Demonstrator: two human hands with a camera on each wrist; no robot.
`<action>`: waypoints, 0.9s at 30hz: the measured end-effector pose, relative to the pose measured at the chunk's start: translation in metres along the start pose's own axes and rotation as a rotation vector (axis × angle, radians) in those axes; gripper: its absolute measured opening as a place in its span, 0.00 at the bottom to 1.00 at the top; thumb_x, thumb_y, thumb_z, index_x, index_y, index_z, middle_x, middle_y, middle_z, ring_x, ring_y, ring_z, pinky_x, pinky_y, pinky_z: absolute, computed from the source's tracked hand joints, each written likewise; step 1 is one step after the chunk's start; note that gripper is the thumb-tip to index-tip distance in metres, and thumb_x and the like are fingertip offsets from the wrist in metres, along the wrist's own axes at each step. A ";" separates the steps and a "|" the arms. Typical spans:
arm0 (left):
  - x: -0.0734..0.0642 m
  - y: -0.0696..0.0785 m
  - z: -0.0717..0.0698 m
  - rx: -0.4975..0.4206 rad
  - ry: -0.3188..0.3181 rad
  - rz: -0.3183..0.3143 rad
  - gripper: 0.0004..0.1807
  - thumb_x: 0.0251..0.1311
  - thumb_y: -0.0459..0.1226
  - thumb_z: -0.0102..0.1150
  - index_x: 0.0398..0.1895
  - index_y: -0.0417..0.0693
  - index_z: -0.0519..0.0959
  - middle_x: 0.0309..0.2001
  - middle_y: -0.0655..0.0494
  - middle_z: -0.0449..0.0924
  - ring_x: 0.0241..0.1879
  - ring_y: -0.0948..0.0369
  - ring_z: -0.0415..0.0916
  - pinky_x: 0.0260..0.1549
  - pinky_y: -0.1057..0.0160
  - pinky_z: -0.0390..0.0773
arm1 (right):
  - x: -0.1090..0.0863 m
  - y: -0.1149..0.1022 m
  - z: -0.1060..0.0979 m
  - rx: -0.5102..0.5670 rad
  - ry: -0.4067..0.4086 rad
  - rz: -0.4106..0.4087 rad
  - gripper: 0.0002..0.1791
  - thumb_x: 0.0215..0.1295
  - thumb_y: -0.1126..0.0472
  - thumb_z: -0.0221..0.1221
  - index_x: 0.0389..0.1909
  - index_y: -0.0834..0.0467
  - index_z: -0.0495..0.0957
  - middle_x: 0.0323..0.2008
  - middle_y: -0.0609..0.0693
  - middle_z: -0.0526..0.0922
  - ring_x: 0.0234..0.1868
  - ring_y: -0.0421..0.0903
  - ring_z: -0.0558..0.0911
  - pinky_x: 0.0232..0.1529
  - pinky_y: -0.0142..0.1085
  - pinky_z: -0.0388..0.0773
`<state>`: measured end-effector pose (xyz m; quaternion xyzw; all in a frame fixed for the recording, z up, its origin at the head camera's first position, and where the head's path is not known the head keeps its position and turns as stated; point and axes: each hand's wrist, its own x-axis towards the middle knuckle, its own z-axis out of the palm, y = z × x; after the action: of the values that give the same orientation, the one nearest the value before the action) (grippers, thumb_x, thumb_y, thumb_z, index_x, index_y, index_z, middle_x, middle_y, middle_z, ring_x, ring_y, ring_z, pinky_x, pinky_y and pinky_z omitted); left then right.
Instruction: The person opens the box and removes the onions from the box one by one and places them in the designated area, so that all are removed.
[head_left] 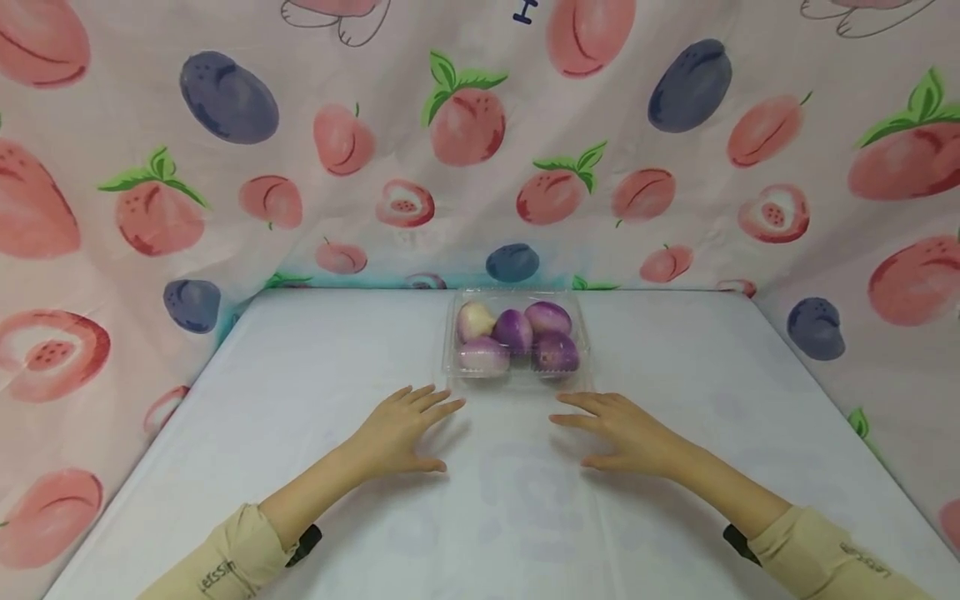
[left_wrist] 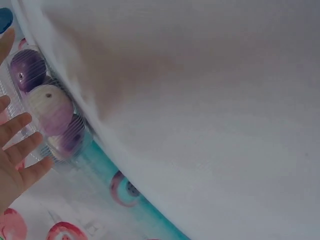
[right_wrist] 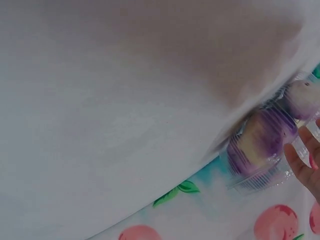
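A clear plastic box [head_left: 521,368] stands at the far middle of the table, with several round purple-and-white vegetables [head_left: 513,332] inside. They resemble onions or turnips; I cannot tell which. My left hand [head_left: 405,429] is in front of the box's left side, fingers spread and thumb apart, holding nothing. Opposite it, my right hand [head_left: 626,433] is in front of the right side, fingers likewise extended. Both hands appear apart from the box. The left wrist view catches part of the left hand [left_wrist: 15,160] beside the box; right-hand fingers [right_wrist: 298,162] show at the right wrist view's edge.
A white cloth covers the table [head_left: 510,517]. Behind it and along both sides hangs a pale curtain [head_left: 480,242] printed with peaches and blue fruit. The box sits close to the table's back edge. A dark band [head_left: 303,546] shows at the left sleeve.
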<state>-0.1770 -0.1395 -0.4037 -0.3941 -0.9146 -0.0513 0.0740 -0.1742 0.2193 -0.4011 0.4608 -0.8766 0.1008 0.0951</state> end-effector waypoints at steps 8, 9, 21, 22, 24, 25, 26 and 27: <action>0.000 0.000 0.004 -0.024 0.034 0.000 0.33 0.48 0.52 0.68 0.57 0.50 0.76 0.51 0.52 0.81 0.52 0.55 0.77 0.54 0.53 0.74 | 0.009 -0.002 -0.004 -0.034 0.011 -0.004 0.33 0.45 0.59 0.72 0.56 0.55 0.76 0.57 0.57 0.77 0.53 0.55 0.78 0.49 0.52 0.75; 0.000 0.000 0.004 -0.026 0.038 0.001 0.30 0.49 0.51 0.68 0.56 0.50 0.77 0.50 0.53 0.82 0.51 0.55 0.78 0.53 0.53 0.75 | 0.010 -0.001 -0.005 -0.035 0.023 -0.008 0.32 0.45 0.60 0.72 0.55 0.55 0.76 0.56 0.57 0.77 0.52 0.54 0.79 0.48 0.52 0.75; 0.007 -0.001 -0.007 -0.087 0.117 -0.081 0.20 0.54 0.47 0.65 0.48 0.50 0.82 0.43 0.55 0.85 0.45 0.57 0.82 0.44 0.56 0.79 | 0.025 -0.002 -0.010 -0.037 0.183 -0.047 0.24 0.46 0.62 0.70 0.48 0.58 0.80 0.46 0.54 0.84 0.46 0.51 0.81 0.46 0.47 0.77; 0.007 -0.001 -0.008 -0.097 0.125 -0.097 0.19 0.54 0.47 0.65 0.48 0.50 0.82 0.43 0.55 0.85 0.45 0.57 0.82 0.44 0.56 0.80 | 0.026 -0.003 -0.010 -0.032 0.193 -0.048 0.24 0.46 0.62 0.70 0.48 0.58 0.80 0.45 0.54 0.84 0.46 0.51 0.81 0.46 0.47 0.77; 0.009 -0.001 -0.010 -0.124 0.147 -0.131 0.19 0.55 0.47 0.65 0.48 0.50 0.82 0.44 0.55 0.85 0.45 0.56 0.82 0.43 0.56 0.80 | 0.030 -0.004 -0.011 -0.025 0.213 -0.049 0.23 0.47 0.62 0.70 0.48 0.58 0.80 0.46 0.53 0.84 0.46 0.51 0.81 0.46 0.47 0.77; 0.009 -0.002 -0.011 -0.142 0.159 -0.148 0.18 0.55 0.47 0.64 0.47 0.50 0.82 0.44 0.54 0.85 0.45 0.56 0.82 0.44 0.55 0.80 | 0.032 -0.004 -0.011 -0.023 0.223 -0.049 0.22 0.48 0.62 0.69 0.48 0.57 0.80 0.46 0.53 0.84 0.46 0.51 0.81 0.46 0.47 0.77; 0.010 -0.002 -0.012 -0.163 0.170 -0.166 0.18 0.55 0.46 0.64 0.47 0.50 0.82 0.44 0.54 0.85 0.46 0.56 0.82 0.45 0.55 0.79 | 0.035 -0.004 -0.012 -0.019 0.235 -0.051 0.22 0.48 0.62 0.69 0.47 0.57 0.80 0.46 0.53 0.84 0.46 0.51 0.81 0.47 0.48 0.77; 0.010 -0.003 -0.012 -0.184 0.183 -0.184 0.18 0.56 0.46 0.64 0.47 0.49 0.82 0.45 0.54 0.85 0.46 0.55 0.82 0.46 0.54 0.79 | 0.037 -0.003 -0.012 -0.013 0.250 -0.053 0.21 0.49 0.62 0.68 0.47 0.58 0.80 0.45 0.54 0.84 0.46 0.51 0.81 0.47 0.48 0.77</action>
<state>-0.1845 -0.1360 -0.3899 -0.3077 -0.9277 -0.1772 0.1154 -0.1911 0.1914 -0.3797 0.4672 -0.8460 0.1490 0.2091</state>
